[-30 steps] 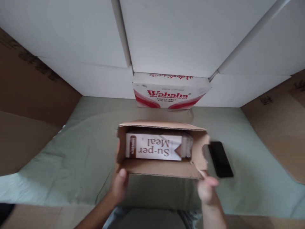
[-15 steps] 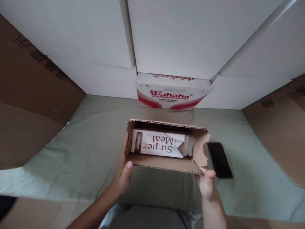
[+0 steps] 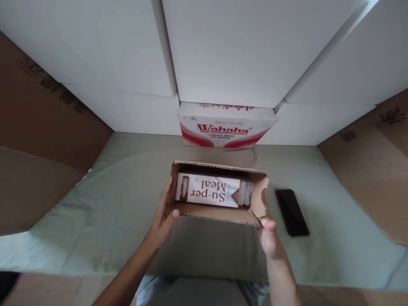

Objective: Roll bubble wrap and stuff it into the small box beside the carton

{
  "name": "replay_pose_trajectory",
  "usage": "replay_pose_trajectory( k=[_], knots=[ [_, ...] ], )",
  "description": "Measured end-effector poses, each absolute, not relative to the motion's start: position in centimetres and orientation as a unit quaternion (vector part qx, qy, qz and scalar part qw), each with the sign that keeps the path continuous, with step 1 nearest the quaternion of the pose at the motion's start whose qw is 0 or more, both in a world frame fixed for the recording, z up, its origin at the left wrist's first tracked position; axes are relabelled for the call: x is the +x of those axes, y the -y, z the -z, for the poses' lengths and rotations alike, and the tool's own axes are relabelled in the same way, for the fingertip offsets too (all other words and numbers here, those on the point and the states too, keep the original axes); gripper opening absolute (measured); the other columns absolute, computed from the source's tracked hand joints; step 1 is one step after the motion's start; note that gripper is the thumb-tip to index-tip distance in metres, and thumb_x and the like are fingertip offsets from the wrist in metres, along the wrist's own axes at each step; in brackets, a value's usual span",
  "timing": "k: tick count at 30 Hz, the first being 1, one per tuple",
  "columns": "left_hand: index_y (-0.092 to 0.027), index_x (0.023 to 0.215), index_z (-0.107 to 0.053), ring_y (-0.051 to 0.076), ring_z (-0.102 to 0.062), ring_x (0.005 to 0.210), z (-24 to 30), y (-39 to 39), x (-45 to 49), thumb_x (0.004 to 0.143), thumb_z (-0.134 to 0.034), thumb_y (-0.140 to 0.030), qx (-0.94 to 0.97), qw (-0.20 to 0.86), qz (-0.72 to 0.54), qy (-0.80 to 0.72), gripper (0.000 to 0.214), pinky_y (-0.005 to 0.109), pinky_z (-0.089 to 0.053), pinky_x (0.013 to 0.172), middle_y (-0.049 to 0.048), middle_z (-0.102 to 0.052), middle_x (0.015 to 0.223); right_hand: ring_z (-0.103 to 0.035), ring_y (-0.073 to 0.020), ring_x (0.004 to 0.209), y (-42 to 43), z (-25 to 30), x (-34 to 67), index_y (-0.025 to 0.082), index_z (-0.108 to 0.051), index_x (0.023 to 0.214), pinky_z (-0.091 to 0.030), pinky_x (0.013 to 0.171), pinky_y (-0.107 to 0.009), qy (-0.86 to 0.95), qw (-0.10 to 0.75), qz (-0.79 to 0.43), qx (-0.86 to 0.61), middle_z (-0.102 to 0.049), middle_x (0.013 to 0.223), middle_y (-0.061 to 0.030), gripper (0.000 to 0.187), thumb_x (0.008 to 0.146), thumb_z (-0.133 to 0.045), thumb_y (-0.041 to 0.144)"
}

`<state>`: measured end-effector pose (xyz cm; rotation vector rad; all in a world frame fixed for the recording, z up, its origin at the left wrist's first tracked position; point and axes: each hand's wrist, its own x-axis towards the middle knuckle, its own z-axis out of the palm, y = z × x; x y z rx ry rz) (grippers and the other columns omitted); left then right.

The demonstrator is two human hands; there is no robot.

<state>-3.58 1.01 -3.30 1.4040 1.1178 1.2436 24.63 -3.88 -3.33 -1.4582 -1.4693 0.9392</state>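
Observation:
Between my two hands is an open-topped brown cardboard box with notched short ends. My left hand grips its left end, thumb over the near corner and fingers along the outside. At the near right corner my right hand holds on, its thumb up by the rim and its other fingers partly hidden by the box. Inside lies a white and brown carton printed "Su-per Meal", upside down from my view. Clear crinkled plastic sits at the carton's right end.
A black phone lies on the green cloth right of the box. Behind stands a red and white Wahaha carton against white panels. Large brown cardboard boxes flank the cloth at left and right.
The cardboard box and my right hand have shifted slightly left, and the gap to the phone is wider. Both hands keep their hold. The view has moved a little.

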Motion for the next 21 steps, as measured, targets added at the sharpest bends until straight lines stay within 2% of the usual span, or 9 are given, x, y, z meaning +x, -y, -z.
replay_pose_trajectory(
  k=[2, 5, 8, 11, 15, 21],
  knots=[
    [-0.034, 0.143, -0.027, 0.022, -0.031, 0.137, 2.6, -0.7, -3.5, 0.089, -0.052, -0.040, 0.599, 0.428, -0.501, -0.456, 0.060, 0.036, -0.029, 0.113, 0.0016, -0.030, 0.150, -0.015, -0.0213, 0.142, 4.1, 3.1, 24.7, 0.027, -0.005, 0.148, -0.024, 0.115, -0.046, 0.563, 0.439, -0.385, -0.585, -0.020, 0.154, 0.0013, 0.070, 0.088, -0.007, 0.062],
    [-0.032, 0.144, -0.022, 0.021, -0.027, 0.139, 1.3, 0.0, -3.4, 0.089, -0.052, -0.029, 0.625, 0.372, -0.488, -0.482, 0.063, 0.035, -0.025, 0.115, 0.0022, -0.026, 0.152, -0.009, -0.0221, 0.143, 4.7, 2.5, 24.7, 0.025, -0.005, 0.148, -0.018, 0.116, -0.045, 0.560, 0.442, -0.372, -0.593, -0.009, 0.156, 0.0017, 0.067, 0.091, -0.017, 0.058],
    [-0.031, 0.143, -0.026, 0.022, -0.021, 0.141, 0.0, 0.6, -3.2, 0.091, -0.048, -0.025, 0.665, 0.331, -0.437, -0.508, 0.057, 0.040, -0.019, 0.116, 0.0027, -0.022, 0.153, -0.001, -0.0235, 0.143, 5.2, 1.8, 24.4, 0.024, 0.001, 0.148, -0.010, 0.117, -0.046, 0.592, 0.431, -0.330, -0.596, 0.001, 0.157, 0.0022, 0.070, 0.091, -0.026, 0.056],
    [-0.031, 0.143, -0.029, 0.021, -0.018, 0.142, -0.8, 0.8, -2.9, 0.094, -0.041, -0.025, 0.685, 0.316, -0.401, -0.520, 0.051, 0.040, -0.016, 0.117, 0.0012, -0.019, 0.154, 0.003, -0.0247, 0.143, 5.2, 1.5, 24.1, 0.025, 0.005, 0.148, -0.004, 0.117, -0.048, 0.617, 0.422, -0.306, -0.589, 0.006, 0.156, 0.0029, 0.076, 0.090, -0.031, 0.057],
    [-0.030, 0.146, -0.019, 0.018, -0.014, 0.143, -0.9, 1.0, -2.4, 0.096, -0.036, -0.025, 0.663, 0.333, -0.412, -0.528, 0.053, 0.035, -0.015, 0.117, -0.0001, -0.015, 0.155, 0.001, -0.0237, 0.143, 4.9, 1.3, 23.7, 0.025, 0.004, 0.148, -0.007, 0.118, -0.047, 0.618, 0.419, -0.316, -0.585, 0.005, 0.156, 0.0033, 0.073, 0.091, -0.026, 0.058],
    [-0.029, 0.146, -0.020, 0.016, -0.013, 0.143, -1.5, 1.6, -2.1, 0.095, -0.038, -0.023, 0.641, 0.331, -0.441, -0.535, 0.054, 0.030, -0.011, 0.118, -0.0021, -0.016, 0.155, -0.008, -0.0179, 0.143, 4.6, 0.4, 23.3, 0.031, -0.010, 0.147, -0.016, 0.118, -0.041, 0.608, 0.441, -0.271, -0.603, -0.009, 0.156, 0.0076, 0.054, 0.096, -0.026, 0.036]
  ],
)
